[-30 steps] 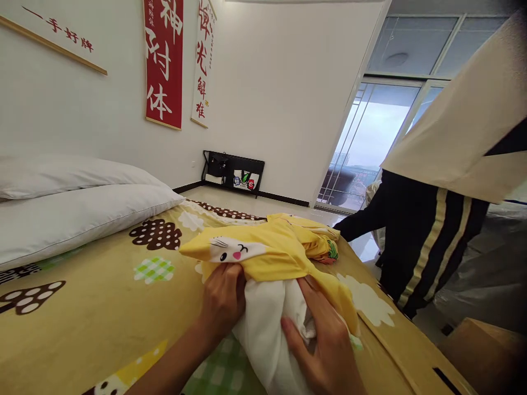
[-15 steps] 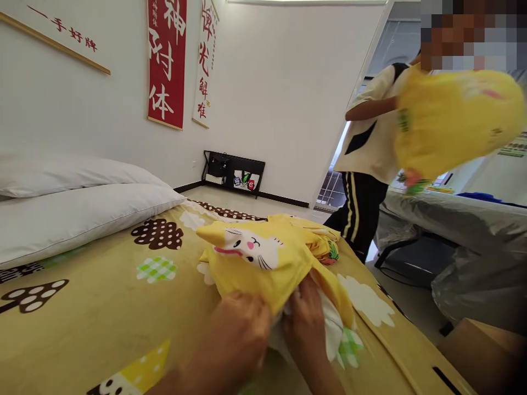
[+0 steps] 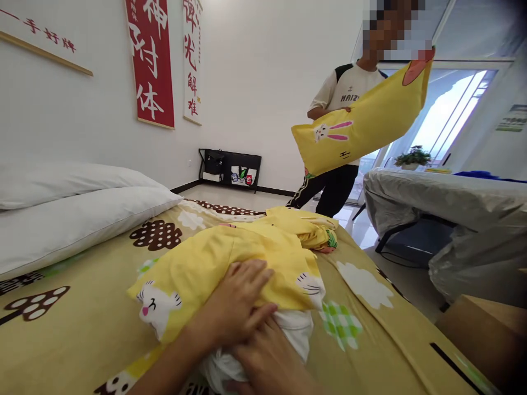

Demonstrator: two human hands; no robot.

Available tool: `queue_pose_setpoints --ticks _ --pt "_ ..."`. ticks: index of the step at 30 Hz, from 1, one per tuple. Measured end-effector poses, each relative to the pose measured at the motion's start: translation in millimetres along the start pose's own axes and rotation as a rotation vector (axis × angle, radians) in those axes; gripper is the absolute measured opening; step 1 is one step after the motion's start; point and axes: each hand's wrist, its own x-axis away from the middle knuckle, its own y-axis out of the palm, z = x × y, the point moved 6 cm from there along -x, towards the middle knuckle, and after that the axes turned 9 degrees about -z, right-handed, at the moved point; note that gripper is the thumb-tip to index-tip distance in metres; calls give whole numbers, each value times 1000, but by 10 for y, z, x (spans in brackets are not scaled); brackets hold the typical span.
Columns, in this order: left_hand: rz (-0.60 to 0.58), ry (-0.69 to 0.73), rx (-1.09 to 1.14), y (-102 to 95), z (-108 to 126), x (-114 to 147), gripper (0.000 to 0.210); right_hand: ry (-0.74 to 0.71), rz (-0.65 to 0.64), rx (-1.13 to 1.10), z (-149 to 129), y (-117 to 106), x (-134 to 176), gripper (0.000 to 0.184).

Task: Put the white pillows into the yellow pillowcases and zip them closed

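Note:
A yellow pillowcase [image 3: 214, 247] printed with white animal faces lies crumpled on the bed in front of me. My left hand [image 3: 239, 296] rests on top of it, fingers stretched out and partly spread. Below and to the right, my right hand [image 3: 267, 351] crosses under my left, its fingertips hidden by that hand and the cloth. White fabric [image 3: 296, 329], like part of a pillow, shows under the pillowcase's near edge. Just behind lies another bunched yellow cloth [image 3: 317, 233] with a carrot print.
Two white pillows [image 3: 94, 219] lie on the patterned bedsheet [image 3: 102, 296] at left. Beyond the bed, a person [image 3: 348, 88] holds a yellow pillow [image 3: 366, 131]. A plastic-covered table [image 3: 444, 192] and a cardboard box [image 3: 486, 329] stand at right.
My left hand has gone from gripping the pillowcase edge to lying flat on it. The pillowcase has spread leftward. The other person has turned and moved left with the yellow pillow.

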Motion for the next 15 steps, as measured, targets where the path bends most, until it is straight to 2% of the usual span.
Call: queue_pose_setpoints --ticks 1,3,4,6,8,10,12,15 --pt "-76 -70 38 56 -160 -11 52 -83 -101 -28 -34 -45 9 48" --pt "-154 -142 102 142 -379 -23 68 -183 -264 -58 -20 -195 74 52" --pt "-158 -155 123 167 -436 -30 68 -177 -349 -76 32 -268 121 53" --pt "-108 -169 146 182 -465 -50 44 -19 -440 -91 218 -412 222 50" --pt "-21 -194 176 168 -439 -72 18 234 -432 -34 437 -518 317 40" --pt "105 -254 259 117 -441 -71 29 420 -419 50 570 -547 369 32" --pt "280 -359 392 6 -526 -8 35 448 -493 21 564 -466 327 37" --pt "572 -549 479 -286 -765 238 36 379 -636 -233 419 -297 161 52"
